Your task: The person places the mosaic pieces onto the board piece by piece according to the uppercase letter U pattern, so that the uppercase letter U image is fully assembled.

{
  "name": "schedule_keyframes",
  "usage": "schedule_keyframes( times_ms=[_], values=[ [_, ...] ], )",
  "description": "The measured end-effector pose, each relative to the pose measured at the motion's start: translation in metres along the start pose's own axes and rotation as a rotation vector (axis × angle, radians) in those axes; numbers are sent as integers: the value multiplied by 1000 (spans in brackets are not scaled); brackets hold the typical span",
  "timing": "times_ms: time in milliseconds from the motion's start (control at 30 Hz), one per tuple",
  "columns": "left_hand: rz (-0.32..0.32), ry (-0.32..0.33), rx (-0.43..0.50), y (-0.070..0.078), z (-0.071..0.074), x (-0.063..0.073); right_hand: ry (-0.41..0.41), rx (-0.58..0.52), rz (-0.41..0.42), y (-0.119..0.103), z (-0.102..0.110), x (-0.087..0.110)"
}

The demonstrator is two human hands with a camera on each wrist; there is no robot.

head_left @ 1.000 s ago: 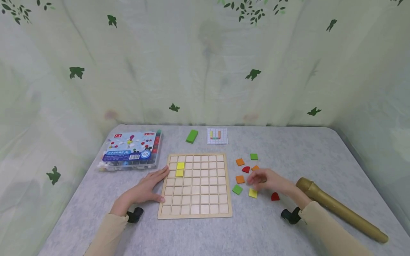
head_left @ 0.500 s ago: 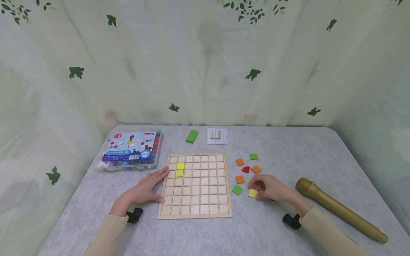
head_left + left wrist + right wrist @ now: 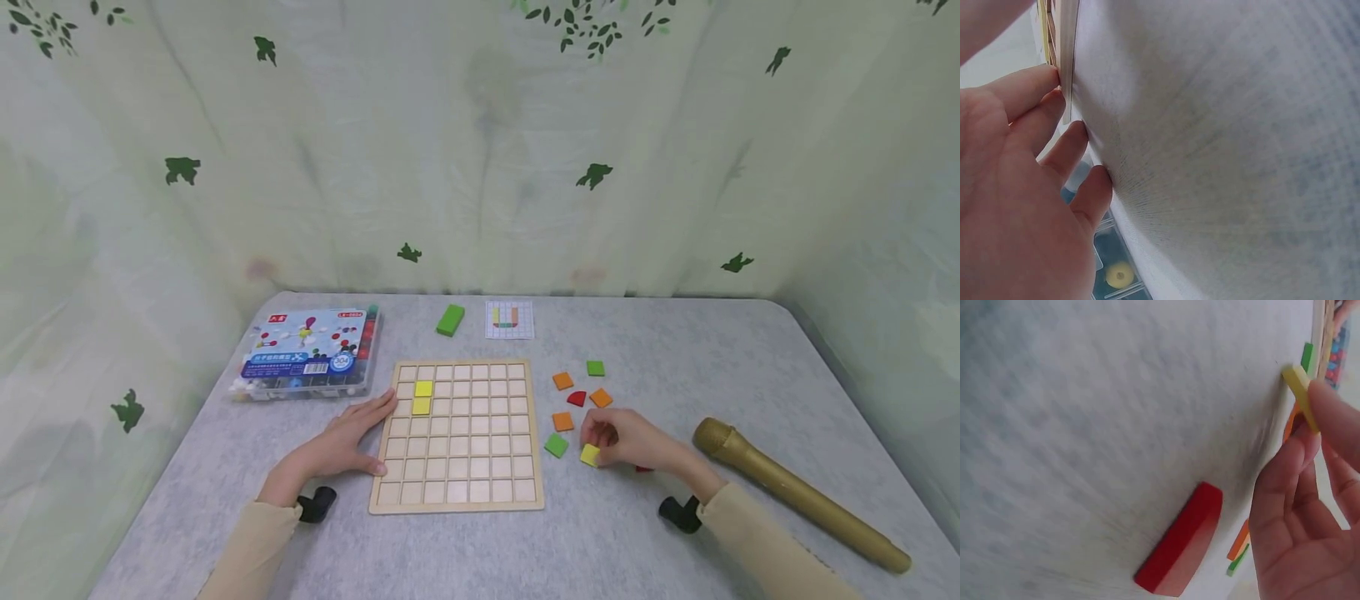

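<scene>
A wooden grid board lies on the table with two yellow square tiles in its second column, one above the other. My left hand rests at the board's left edge, fingers and thumb touching the frame. To the right of the board, my right hand pinches a yellow square tile between thumb and fingers; the tile is tilted. Close to that hand lie a green tile, an orange tile and a red quarter-round piece, which the hand mostly covers in the head view.
Farther back are more orange tiles, another red piece and a green tile. A pattern card and a green block lie behind the board. A plastic case stands left; a gold microphone-shaped object lies right.
My right hand has come down and nearer to the yellow tile, pinched it and tilted it up. The left hand has stayed at the board's edge.
</scene>
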State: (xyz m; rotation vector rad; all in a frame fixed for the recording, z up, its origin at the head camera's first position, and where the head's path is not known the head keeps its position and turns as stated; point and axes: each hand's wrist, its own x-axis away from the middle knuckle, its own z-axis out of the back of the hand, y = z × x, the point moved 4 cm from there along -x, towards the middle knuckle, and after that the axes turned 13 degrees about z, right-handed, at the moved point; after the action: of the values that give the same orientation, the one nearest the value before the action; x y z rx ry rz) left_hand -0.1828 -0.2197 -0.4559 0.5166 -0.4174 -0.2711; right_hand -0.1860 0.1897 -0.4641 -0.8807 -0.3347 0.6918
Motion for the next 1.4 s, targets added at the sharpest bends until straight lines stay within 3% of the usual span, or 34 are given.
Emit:
schedule_keyframes(
  times_ms=[267, 533, 833, 1167, 1400],
  values=[
    [23, -3, -4, -2, 0, 0, -50, -202, 27, -1, 4, -7],
    [8, 2, -2, -3, 0, 0, -61, -319, 50, -11, -1, -28],
    [-5, 3, 6, -2, 1, 0, -75, -389, 48, -31, -19, -70],
    [-8, 3, -3, -4, -1, -1, -85, -355, 112, -54, -44, -123],
    [5, 3, 10, -4, -1, -1, -107, -421, 145, -69, -61, -154]
  ],
)
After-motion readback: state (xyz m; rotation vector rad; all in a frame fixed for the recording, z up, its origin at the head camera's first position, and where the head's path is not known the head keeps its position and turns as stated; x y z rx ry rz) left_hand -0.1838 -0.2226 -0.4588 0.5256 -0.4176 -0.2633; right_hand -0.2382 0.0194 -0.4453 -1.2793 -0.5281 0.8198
